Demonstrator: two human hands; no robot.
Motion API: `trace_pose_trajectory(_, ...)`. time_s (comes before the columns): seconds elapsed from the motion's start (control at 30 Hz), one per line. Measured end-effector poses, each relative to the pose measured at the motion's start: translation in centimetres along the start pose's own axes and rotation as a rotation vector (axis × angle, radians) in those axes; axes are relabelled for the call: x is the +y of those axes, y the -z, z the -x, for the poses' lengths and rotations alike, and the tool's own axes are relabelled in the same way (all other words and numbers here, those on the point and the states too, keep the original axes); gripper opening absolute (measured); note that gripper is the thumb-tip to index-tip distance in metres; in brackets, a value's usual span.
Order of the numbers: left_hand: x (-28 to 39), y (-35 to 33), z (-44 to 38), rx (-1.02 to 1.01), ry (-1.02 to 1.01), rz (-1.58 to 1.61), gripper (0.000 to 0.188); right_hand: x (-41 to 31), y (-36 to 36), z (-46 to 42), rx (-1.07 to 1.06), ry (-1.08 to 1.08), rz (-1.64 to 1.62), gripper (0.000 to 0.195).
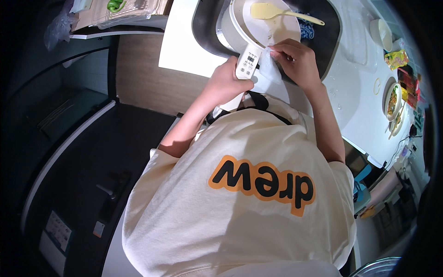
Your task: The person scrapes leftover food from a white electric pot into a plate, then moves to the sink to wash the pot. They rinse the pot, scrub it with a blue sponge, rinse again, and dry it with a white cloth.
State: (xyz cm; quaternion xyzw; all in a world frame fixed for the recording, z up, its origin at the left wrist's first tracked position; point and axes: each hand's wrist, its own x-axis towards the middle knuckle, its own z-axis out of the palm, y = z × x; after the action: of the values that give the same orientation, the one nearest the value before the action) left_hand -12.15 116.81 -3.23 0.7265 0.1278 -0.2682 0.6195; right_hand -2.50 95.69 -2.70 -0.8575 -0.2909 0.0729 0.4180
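My left hand point(228, 81) grips the white handle point(248, 64) of an electric cooking pot; the handle has buttons and a small display. The white pot point(237, 33) stands in or over the dark sink point(207, 27). In my right hand point(299, 60), a thin white cloth or wipe point(270, 65) is pinched between thumb and fingers and hangs beside the handle. A pale yellow spatula point(266, 11) lies across the pot's light interior, its handle reaching past the rim. Behind the pot, a blue patterned cloth point(306, 30) lies in the sink.
On the white counter point(349, 104) at the right are a white bowl point(380, 34), a yellow packet point(396, 59), a dish of food point(393, 102) and chopsticks point(397, 119). A clear plastic tray point(129, 10) with green peppers point(116, 5) sits at the upper left.
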Motion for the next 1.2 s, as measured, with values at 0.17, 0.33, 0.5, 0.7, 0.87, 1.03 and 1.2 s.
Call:
trace_pose_trajectory(0.17,0.5,0.0,0.4,0.027,-0.001,-0.073,0.04,-0.6,-0.2,0.9,0.328,-0.083,-0.326,0.014)
trace_pose_trajectory(0.33,0.9,0.2,0.6,0.058,-0.015,-0.196,0.041,-2.7,1.3,-0.1,0.49,-0.238,-0.948,0.023)
trace_pose_trajectory(0.5,1.1,0.5,0.6,0.035,-0.015,-0.256,0.041,-0.4,5.7,-2.6,0.087,-0.218,-1.032,0.03)
trace_pose_trajectory(0.7,1.1,0.5,0.3,0.014,0.044,-0.147,0.042,-4.5,5.4,-8.2,-0.152,-0.137,-0.175,0.032)
trace_pose_trajectory(0.87,1.9,1.1,0.3,-0.028,0.066,-0.19,0.042,-4.9,4.1,-11.6,-0.357,-0.002,0.068,0.014)
trace_pose_trajectory(1.03,1.0,1.1,0.2,-0.03,0.051,-0.14,0.043,-5.8,1.6,-13.2,-0.443,0.076,0.081,0.024)
trace_pose_trajectory(1.2,0.5,0.8,0.4,-0.014,0.02,-0.163,0.048,-4.7,-0.3,-12.3,-0.489,-0.041,0.166,0.021)
